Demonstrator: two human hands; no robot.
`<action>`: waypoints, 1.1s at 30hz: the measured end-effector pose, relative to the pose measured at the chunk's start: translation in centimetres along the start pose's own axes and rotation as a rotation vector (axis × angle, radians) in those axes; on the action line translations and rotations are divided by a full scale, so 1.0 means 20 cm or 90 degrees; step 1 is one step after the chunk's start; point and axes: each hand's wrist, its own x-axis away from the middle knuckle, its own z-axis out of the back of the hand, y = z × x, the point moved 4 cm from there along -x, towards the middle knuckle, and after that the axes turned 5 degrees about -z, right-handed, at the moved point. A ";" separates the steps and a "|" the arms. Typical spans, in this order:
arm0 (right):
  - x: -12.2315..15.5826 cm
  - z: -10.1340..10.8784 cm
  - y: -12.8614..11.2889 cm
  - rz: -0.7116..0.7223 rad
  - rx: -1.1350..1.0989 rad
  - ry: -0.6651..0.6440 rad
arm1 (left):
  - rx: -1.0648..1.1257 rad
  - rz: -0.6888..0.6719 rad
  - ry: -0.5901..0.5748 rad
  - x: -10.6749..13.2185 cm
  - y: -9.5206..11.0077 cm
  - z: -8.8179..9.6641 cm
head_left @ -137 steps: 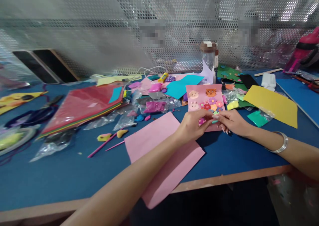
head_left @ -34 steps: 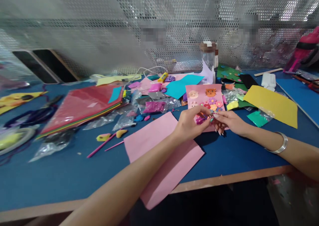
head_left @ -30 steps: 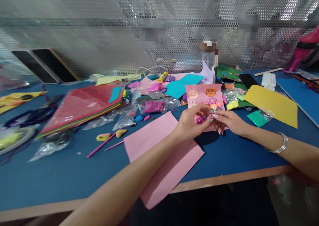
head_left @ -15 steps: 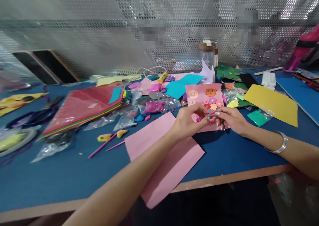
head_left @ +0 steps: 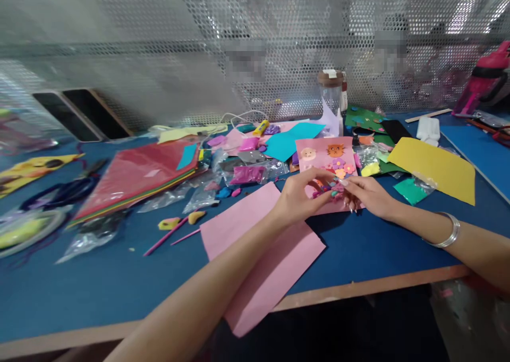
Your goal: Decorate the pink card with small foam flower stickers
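A pink card (head_left: 319,154) with animal faces and foam flowers stuck on it lies on the blue table (head_left: 378,245). Over its near edge my left hand (head_left: 303,197) and my right hand (head_left: 368,194) meet, fingertips pinched together on a tiny teal foam piece (head_left: 333,193). A silver bangle (head_left: 448,232) circles my right wrist. Under my left forearm lies a large pink paper sheet (head_left: 258,245), its corner hanging over the table edge.
A stack of coloured sheets in plastic (head_left: 139,173) lies to the left, with small bags of pieces (head_left: 247,173) beside it. A yellow sheet (head_left: 434,168) and green sheets (head_left: 366,118) lie right. A jar (head_left: 330,93) stands by the perforated screen. Pink sticks (head_left: 167,235) lie near.
Both hands stay joined over the card's near edge, shifting only slightly as the fingertips work the tiny piece. The view has drifted a little.
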 end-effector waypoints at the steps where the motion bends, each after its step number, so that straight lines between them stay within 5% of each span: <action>1: 0.00 -0.01 0.00 0.010 0.006 -0.012 | -0.007 -0.003 -0.018 0.01 0.00 -0.01; 6: 0.01 -0.01 0.00 0.055 0.063 -0.028 | -0.014 -0.024 -0.064 0.01 0.01 -0.04; 16: 0.03 -0.01 -0.05 0.129 0.151 -0.003 | -0.018 -0.013 -0.023 0.00 0.05 0.00; 27: -0.01 0.05 -0.01 -0.018 -0.061 0.013 | -0.018 0.021 -0.005 -0.01 0.04 0.01; 33: -0.01 0.06 -0.01 0.018 -0.036 0.064 | -0.002 -0.015 -0.060 0.00 0.02 -0.02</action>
